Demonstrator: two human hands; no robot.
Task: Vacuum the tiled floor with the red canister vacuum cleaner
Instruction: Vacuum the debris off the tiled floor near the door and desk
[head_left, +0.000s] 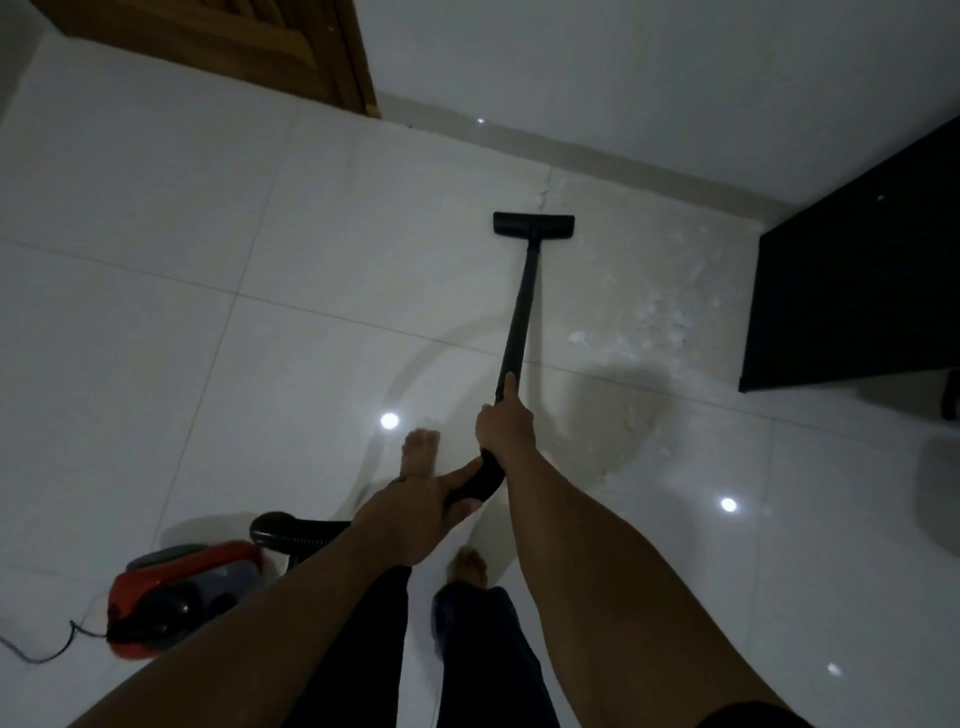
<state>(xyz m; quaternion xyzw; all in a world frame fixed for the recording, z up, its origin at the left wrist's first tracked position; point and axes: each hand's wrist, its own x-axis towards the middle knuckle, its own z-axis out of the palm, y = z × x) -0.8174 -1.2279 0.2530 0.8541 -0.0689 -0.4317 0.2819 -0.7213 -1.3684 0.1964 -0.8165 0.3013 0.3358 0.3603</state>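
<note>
The red canister vacuum (182, 592) sits on the white tiled floor (156, 234) at the lower left, its black hose (291, 530) curving toward my hands. My right hand (504, 421) grips the black wand (519, 301) with the thumb laid along it. My left hand (415, 509) holds the curved black handle (478, 483) just below. The black floor nozzle (534, 224) lies flat on the tiles near the far wall. White crumbs and dust (649, 312) are scattered to the right of the wand.
A wooden door (234, 36) stands at the upper left, and a white wall (623, 78) runs behind the nozzle. A black cabinet (857, 270) blocks the right side. The power cord (52, 649) trails from the canister at the lower left. My bare feet (421, 452) are under my hands.
</note>
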